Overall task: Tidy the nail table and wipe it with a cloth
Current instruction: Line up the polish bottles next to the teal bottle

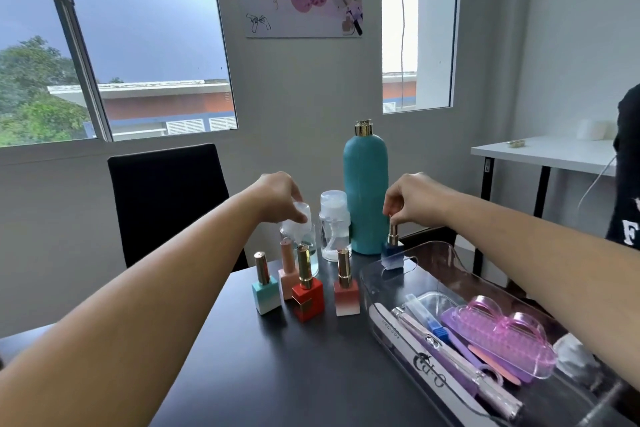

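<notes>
My left hand (280, 196) grips the white cap of a clear pump bottle (300, 236) at the back of the dark nail table (294, 367). My right hand (414, 199) pinches the gold cap of a blue polish bottle (393, 255), which sits at the far end of a clear plastic tray (433, 256). A second clear pump bottle (334, 225) and a tall teal bottle (365, 194) stand between my hands. In front stand several polish bottles: teal (266, 291), peach (288, 270), red (307, 295) and pink (346, 291).
The tray holds a nail file (412, 354), pink brushes (502, 333) and other tools. A black chair (166, 201) stands behind the table on the left. A white side table (543, 151) and a person in black (628, 166) are at the right.
</notes>
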`<state>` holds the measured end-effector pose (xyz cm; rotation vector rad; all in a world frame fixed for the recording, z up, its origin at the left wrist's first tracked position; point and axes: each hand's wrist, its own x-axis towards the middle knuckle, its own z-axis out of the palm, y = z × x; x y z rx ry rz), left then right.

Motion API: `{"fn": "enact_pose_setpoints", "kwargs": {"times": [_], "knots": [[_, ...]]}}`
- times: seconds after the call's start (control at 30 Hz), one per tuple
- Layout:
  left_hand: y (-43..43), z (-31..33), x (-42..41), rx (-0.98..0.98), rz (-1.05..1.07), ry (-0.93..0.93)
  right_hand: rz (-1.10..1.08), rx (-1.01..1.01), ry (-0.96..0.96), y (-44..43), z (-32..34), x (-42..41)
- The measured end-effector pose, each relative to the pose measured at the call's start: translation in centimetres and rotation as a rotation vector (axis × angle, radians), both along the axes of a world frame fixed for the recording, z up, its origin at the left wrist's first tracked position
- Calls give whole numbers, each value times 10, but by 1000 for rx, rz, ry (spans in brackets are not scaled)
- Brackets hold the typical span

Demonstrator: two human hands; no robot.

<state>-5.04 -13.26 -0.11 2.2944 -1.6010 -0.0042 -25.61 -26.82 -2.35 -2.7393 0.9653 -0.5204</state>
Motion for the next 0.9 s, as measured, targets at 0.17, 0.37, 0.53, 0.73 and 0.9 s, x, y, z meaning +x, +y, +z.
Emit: {"fn": "enact_pose_setpoints", "kwargs": {"times": [0.17,0.37,0.53,0.73,0.9], "knots": [[-11,-8,4,-79,67,12,-70,-10,-22,-9,-4,6],[-19,-13,6,-131,76,53,-47,-28,-11,-13,-5,11],[-22,-17,7,-161,82,88,-38,-43,-13,-14,-7,13],[-23,-19,10,-174,70,125,-49,-35,-20,-16,-7,15],[-23,-21,13,-172,67,98,-63,-49,-30,-18,-8,15]]}}
